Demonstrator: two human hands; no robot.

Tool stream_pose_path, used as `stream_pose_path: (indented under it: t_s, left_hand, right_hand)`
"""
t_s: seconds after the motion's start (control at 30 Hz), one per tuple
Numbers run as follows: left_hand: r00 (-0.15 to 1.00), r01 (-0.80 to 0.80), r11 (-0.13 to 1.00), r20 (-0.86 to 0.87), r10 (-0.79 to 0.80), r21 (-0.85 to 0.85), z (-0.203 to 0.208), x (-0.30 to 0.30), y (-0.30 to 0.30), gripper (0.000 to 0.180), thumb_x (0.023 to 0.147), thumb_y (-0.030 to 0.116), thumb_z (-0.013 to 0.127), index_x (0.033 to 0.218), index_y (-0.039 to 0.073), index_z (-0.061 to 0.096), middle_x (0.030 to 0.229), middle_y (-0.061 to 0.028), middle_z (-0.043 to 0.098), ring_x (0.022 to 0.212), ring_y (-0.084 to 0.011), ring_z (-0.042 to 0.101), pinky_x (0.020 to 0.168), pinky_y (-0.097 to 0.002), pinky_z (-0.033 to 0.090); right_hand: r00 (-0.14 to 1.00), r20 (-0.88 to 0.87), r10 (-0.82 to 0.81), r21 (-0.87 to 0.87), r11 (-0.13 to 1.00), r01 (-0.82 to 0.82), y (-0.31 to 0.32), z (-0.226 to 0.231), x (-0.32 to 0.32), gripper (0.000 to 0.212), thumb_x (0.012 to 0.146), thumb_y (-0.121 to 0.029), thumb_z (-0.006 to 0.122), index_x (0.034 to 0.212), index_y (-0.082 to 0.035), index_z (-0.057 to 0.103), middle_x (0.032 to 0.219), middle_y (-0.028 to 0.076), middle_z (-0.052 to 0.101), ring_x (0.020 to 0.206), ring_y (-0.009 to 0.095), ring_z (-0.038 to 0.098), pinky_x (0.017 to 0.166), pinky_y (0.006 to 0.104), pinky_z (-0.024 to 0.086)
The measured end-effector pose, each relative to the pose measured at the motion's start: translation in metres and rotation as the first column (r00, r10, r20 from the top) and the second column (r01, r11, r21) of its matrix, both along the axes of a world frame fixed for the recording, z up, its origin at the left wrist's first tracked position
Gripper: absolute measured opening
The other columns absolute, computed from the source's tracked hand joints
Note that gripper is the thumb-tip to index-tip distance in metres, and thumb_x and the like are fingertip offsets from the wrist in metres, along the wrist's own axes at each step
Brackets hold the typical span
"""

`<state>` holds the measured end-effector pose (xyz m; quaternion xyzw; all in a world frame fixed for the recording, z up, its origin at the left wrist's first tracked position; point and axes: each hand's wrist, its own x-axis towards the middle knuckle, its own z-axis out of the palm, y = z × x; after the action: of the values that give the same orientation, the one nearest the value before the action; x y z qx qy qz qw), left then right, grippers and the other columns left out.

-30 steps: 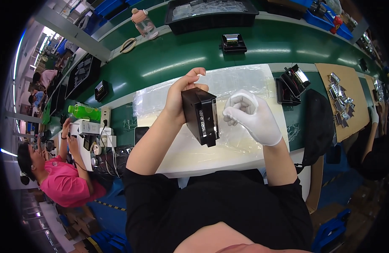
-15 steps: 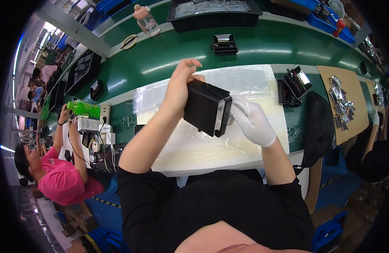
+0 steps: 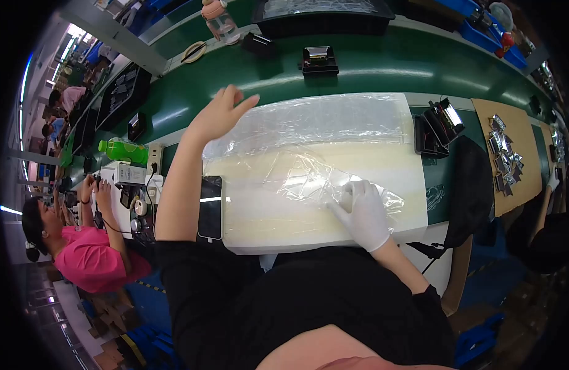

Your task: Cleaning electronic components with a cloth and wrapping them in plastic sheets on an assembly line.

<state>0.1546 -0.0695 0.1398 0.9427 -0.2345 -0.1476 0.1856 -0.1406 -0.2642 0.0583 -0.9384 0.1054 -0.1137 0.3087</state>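
My bare left hand [image 3: 221, 116] is raised over the far left corner of the pale padded work surface, fingers apart and nothing in it. Beyond it, near the bottle, a black box-shaped device [image 3: 258, 44] sits on the green bench, slightly blurred. My right hand [image 3: 363, 216], in a white glove, is low over the work surface on crinkled clear plastic film [image 3: 306, 179]. Its fingers are bent and the thumb stands apart; whether they pinch the film is hard to see. Another black device [image 3: 320, 61] with a shiny panel stands at the back centre.
A phone [image 3: 211, 208] lies along the left edge of the work surface. Black devices [image 3: 442, 123] are stacked at its right, beside cardboard [image 3: 513, 166] bearing silvery parts. A pink-capped bottle [image 3: 221, 23] and black tray [image 3: 321, 22] stand behind. A co-worker in pink [image 3: 90, 256] is at left.
The black device has left my hands and now sits far back on the bench. My left hand moved left, my right hand down onto the film. The co-worker's hand left the green bottle.
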Motion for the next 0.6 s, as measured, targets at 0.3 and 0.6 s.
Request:
stream_pose_path:
  t_s: [0.3, 0.6]
  left_hand:
    - [0.925, -0.134, 0.953, -0.38, 0.022, -0.271, -0.044, -0.091, 0.075, 0.042, 0.096, 0.038, 0.057, 0.106, -0.002, 0.059, 0.088, -0.0127, 0.067, 0.08, -0.0218, 0.064, 0.073, -0.0323, 0.051]
    - [0.39, -0.915, -0.084, -0.809, -0.439, -0.395, -0.074, -0.137, 0.075, 0.012, 0.099, 0.012, 0.048, 0.094, 0.008, 0.057, 0.075, -0.0024, 0.057, 0.054, -0.0101, 0.046, 0.051, -0.0252, 0.04]
  right_hand:
    - [0.997, -0.077, 0.024, -0.082, 0.996, -0.031, 0.01, -0.008, -0.007, 0.023, 0.088, -0.018, 0.063, 0.099, 0.002, 0.06, 0.093, 0.016, 0.057, 0.085, 0.03, 0.055, 0.078, 0.0399, 0.046]
    - [0.98, -0.183, -0.077, 0.213, 0.97, 0.116, 0.004, 0.0, -0.01, 0.014, 0.094, -0.013, 0.052, 0.097, 0.0, 0.053, 0.089, 0.014, 0.057, 0.079, 0.03, 0.055, 0.075, 0.0382, 0.046]
